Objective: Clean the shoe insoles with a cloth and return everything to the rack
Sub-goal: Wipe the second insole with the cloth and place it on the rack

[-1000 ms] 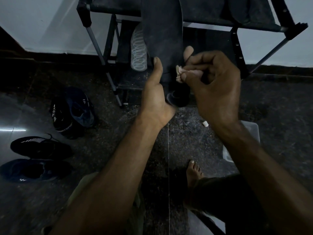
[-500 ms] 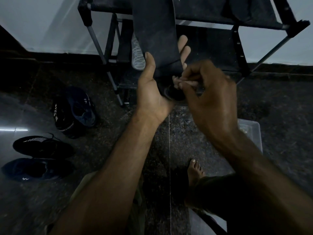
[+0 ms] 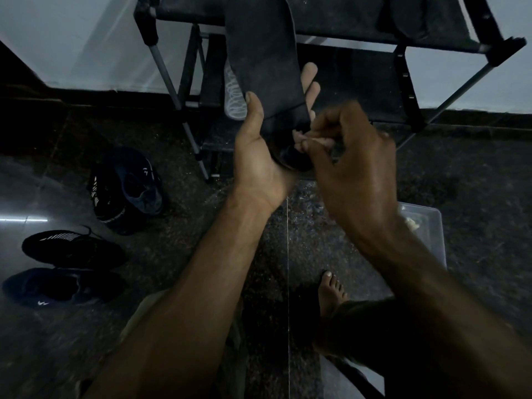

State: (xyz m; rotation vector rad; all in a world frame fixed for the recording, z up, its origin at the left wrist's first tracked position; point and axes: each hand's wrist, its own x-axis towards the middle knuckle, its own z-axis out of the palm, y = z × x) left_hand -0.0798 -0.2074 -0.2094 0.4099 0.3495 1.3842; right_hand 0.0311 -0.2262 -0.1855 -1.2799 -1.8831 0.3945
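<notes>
At the centre of the frame, the left hand [image 3: 260, 156] grips a dark insole [image 3: 264, 67] that stands upright, thumb along its left edge and fingers wrapped behind its heel end, while the right hand [image 3: 354, 162] pinches a small pale cloth [image 3: 306, 139] between thumb and fingertips against the heel. Behind it, in the upper part of the frame, the black rack [image 3: 403, 82] holds a pale-soled shoe [image 3: 234, 96] on its lower shelf. At the right, a clear plastic box [image 3: 431, 234] on the floor holds pale scraps I cannot identify, and dark shoes [image 3: 126, 185] lie at the left.
</notes>
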